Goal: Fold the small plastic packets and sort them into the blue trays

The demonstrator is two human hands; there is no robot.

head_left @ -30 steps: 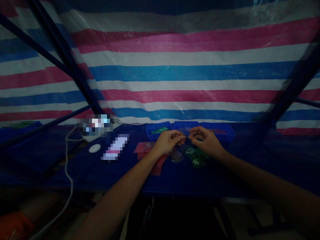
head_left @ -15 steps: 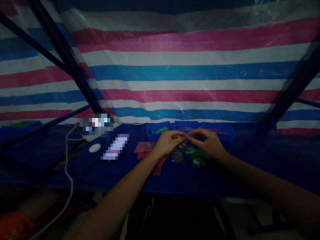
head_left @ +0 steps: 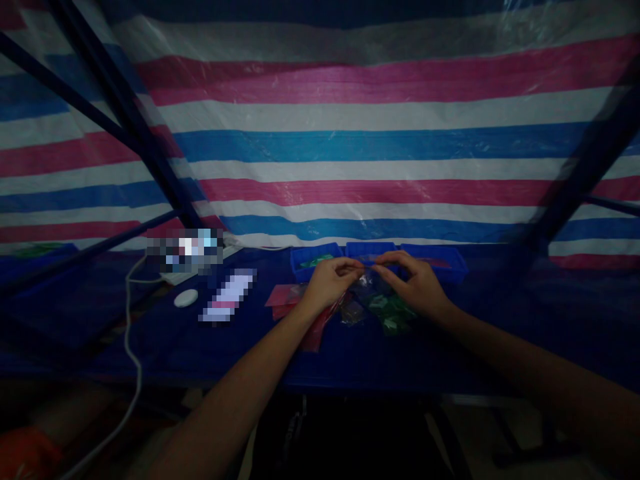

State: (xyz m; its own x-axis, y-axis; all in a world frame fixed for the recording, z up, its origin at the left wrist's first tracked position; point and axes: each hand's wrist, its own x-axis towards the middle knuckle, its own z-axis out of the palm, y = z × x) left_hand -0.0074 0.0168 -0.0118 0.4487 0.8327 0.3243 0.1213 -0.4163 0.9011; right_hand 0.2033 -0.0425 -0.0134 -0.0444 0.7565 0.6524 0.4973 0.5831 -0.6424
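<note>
My left hand [head_left: 329, 281] and my right hand [head_left: 417, 280] face each other over the table, fingertips pinched a short gap apart. Between them stretches what looks like the top edge of a small clear plastic bag [head_left: 367, 283]; its contents are too dark to make out. Below my right hand lies a heap of green packets [head_left: 393, 313]. A small clear packet with brownish contents [head_left: 353, 312] rests beside them. Red plastic bags [head_left: 313, 337] lie partly under my left hand and wrist.
Behind my hands stand a blue tray with green pieces [head_left: 303, 272], a middle blue tray [head_left: 357, 249] and a right blue tray [head_left: 457, 267]. Leftward are a blurred-out phone-like slab [head_left: 229, 295], a white disc [head_left: 186, 298] and a white cable [head_left: 131, 333]. Metal frame bars slant at both sides.
My hands have drawn slightly apart at the fingertips, and the clear bag now shows between them. The view has shifted slightly; the other things lie as before.
</note>
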